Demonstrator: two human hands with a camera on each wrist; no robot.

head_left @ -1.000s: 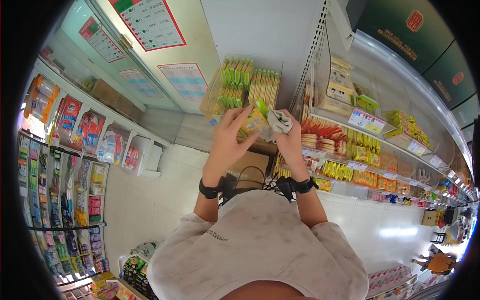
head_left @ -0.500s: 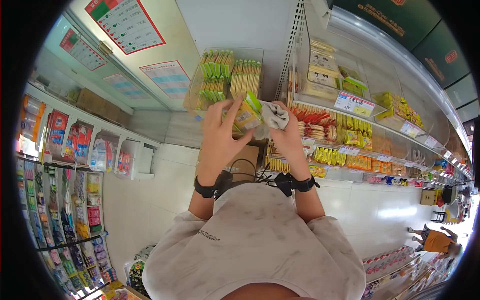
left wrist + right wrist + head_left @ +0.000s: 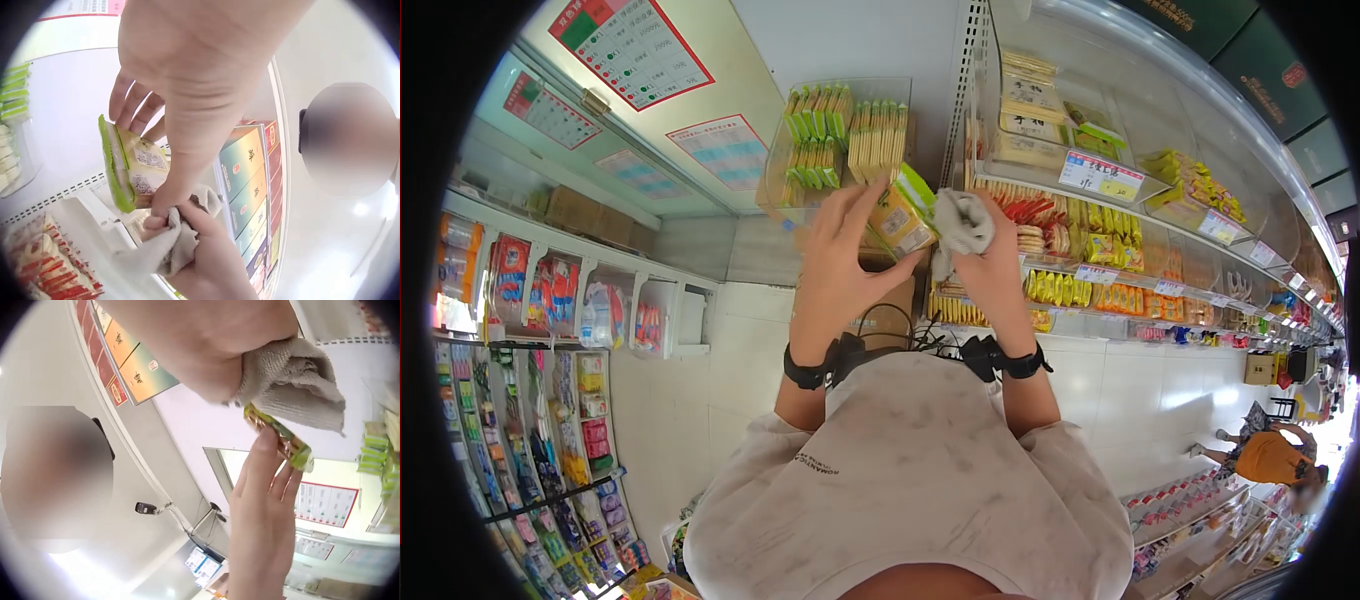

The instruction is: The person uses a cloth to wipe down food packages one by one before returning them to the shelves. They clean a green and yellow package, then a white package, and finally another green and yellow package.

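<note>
Your left hand (image 3: pixel 835 262) holds the small yellow packet with a printed label and bright green edging (image 3: pixel 902 224), up in front of your chest. The thumb lies on one face and the other fingers, slightly spread, sit behind the opposite face (the left wrist view shows this pinch best). The packet is tilted, its green edge towards your right hand (image 3: pixel 997 268).

That right hand grips a crumpled light-grey woven cloth (image 3: pixel 965 222), with its fingers curled round the fabric. Some of them are hidden by the folds, so I cannot tell how every fingertip lies. The cloth is just beside the packet (whether they touch, I cannot tell).

Beyond your left hand stands a clear plastic bin (image 3: pixel 778 178), holding upright rows of slim cream packets with green ends (image 3: pixel 878 142). It stands against a pale wall (image 3: pixel 855 40), near a red-bordered notice (image 3: pixel 640 50). To your right run white tiered shelves with clear dividers (price labels along their fronts), carrying yellow packets (image 3: pixel 1055 289) and orange packets (image 3: pixel 1122 299). You wear a black strap on each wrist. Well off to the right, on the pale tiled floor (image 3: pixel 1100 420), is a person in an orange top (image 3: pixel 1268 458).
</note>
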